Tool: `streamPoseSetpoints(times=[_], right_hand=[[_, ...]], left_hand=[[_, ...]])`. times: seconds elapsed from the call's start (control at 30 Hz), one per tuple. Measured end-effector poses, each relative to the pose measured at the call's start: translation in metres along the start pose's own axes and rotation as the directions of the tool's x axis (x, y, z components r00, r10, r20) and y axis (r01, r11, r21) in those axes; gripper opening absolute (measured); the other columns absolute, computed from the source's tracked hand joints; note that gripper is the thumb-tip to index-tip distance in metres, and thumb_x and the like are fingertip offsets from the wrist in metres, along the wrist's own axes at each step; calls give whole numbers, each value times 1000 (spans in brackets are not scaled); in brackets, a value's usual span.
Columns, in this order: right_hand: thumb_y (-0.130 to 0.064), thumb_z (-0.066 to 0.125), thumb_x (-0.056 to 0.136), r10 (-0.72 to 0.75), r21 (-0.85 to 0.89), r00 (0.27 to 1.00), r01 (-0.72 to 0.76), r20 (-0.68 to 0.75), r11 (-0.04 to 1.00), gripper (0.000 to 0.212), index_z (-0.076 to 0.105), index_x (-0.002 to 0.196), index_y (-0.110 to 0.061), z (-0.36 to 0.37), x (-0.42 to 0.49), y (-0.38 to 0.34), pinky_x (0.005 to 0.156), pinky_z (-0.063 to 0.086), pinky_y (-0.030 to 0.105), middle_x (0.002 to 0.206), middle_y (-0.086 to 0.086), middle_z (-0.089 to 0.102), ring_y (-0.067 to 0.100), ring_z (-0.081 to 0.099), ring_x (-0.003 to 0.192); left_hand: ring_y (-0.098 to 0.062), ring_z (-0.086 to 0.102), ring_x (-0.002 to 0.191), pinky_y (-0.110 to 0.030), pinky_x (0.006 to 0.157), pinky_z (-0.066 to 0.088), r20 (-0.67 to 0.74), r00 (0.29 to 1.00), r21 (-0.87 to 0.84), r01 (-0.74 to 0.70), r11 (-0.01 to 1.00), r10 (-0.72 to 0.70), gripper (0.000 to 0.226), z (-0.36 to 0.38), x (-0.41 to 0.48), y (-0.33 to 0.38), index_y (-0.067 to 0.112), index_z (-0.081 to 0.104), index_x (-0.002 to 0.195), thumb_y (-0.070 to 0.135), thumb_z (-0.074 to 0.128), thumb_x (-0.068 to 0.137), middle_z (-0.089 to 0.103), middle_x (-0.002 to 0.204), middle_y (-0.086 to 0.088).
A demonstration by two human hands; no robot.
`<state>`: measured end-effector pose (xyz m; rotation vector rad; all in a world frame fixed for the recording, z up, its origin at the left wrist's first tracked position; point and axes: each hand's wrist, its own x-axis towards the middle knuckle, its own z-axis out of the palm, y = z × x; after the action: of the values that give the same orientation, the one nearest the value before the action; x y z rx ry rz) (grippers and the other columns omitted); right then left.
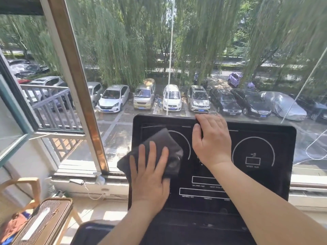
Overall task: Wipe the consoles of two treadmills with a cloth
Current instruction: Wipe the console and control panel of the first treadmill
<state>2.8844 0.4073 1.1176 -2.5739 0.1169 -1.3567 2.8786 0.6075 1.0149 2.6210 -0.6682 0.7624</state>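
A black treadmill console with white dial outlines and readout boxes stands in front of me, facing a large window. A dark grey cloth lies on its left half, over the left dial. My left hand presses flat on the cloth with its fingers straight and spread. My right hand holds the console's top edge near the middle, fingers curled over the rim and thumb on the front face. Only one console is in view.
The window glass stands right behind the console, with a bead cord hanging at its middle. A bronze frame post runs down the left. A wooden chair with a striped case stands at the lower left, a charger cable on the sill.
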Motion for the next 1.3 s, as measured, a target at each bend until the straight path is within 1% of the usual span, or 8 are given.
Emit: streamPoseSetpoints(times=[0.23, 0.4, 0.57, 0.67, 0.8, 1.1, 1.17, 1.3], right_hand=[[-26, 46, 101, 5, -9, 1000, -4, 25, 1000, 40, 71, 127, -8, 0, 1, -1, 119, 35, 51, 126, 9, 72, 28, 61, 124], [-32, 42, 104, 32, -19, 999, -31, 30, 999, 44, 71, 126, -8, 1, 0, -5, 118, 35, 52, 126, 9, 73, 29, 61, 124], [-45, 29, 107, 23, 12, 999, -23, 40, 1000, 58, 71, 124, -9, -2, 1, -6, 118, 34, 55, 124, 8, 72, 30, 59, 125], [-43, 27, 107, 29, 32, 998, -31, 62, 999, 58, 71, 127, -9, -5, 2, -3, 119, 33, 54, 128, 8, 72, 29, 59, 127], [-44, 26, 107, 40, 52, 993, -46, 110, 998, 59, 71, 130, -12, -11, 4, -2, 122, 31, 48, 129, 4, 72, 24, 59, 129], [-53, 18, 104, 58, 72, 967, -78, 248, 994, 67, 67, 137, -21, -27, 11, -3, 125, 26, 40, 139, -4, 68, 13, 51, 137], [-54, 15, 103, 72, 79, 954, -99, 290, 992, 70, 65, 140, -22, -31, 14, -2, 126, 23, 36, 143, -7, 65, 9, 47, 140], [-50, 18, 108, 70, 41, 917, -93, 392, 995, 61, 54, 151, -26, -37, 18, -1, 128, 15, 32, 154, -11, 54, 5, 36, 148]], left_hand=[[-23, 15, 159, -52, 125, 10, 317, 678, 216, -732, 646, 663, 90, -11, -30, -61, 40, 32, 159, 38, 61, 74, 21, 171, 8], [-22, -4, 160, -55, 128, 2, 26, 950, 66, -313, 947, 312, 82, -53, 62, -67, 38, 25, 162, 31, 53, 85, 4, 173, 8], [-26, -24, 156, -56, 126, -11, -44, 992, -128, 110, 986, -117, 87, -29, 53, 10, 38, 4, 164, 34, 43, 87, -18, 172, 5], [-31, -14, 158, -58, 124, -4, 54, 983, -4, -176, 984, 176, 97, 1, 6, 33, 35, 14, 164, 35, 60, 78, -8, 174, 2], [-25, -5, 160, -52, 125, -5, 266, 733, 133, -671, 730, 626, 95, -11, 13, 9, 38, 16, 163, 37, 63, 81, 1, 174, 7], [-30, -12, 159, -58, 123, -3, 3, 990, -1, -144, 990, 144, 91, -17, 53, 43, 36, 10, 165, 35, 47, 81, -8, 174, 4], [-32, -4, 159, -59, 121, 4, 82, 953, 41, -297, 954, 293, 99, -5, 30, 51, 35, 15, 164, 36, 59, 76, 1, 174, 2], [-23, 3, 160, -51, 123, 8, 276, 666, 131, -740, 660, 692, 86, -21, 35, 15, 41, 30, 159, 35, 53, 77, 13, 173, 9]])
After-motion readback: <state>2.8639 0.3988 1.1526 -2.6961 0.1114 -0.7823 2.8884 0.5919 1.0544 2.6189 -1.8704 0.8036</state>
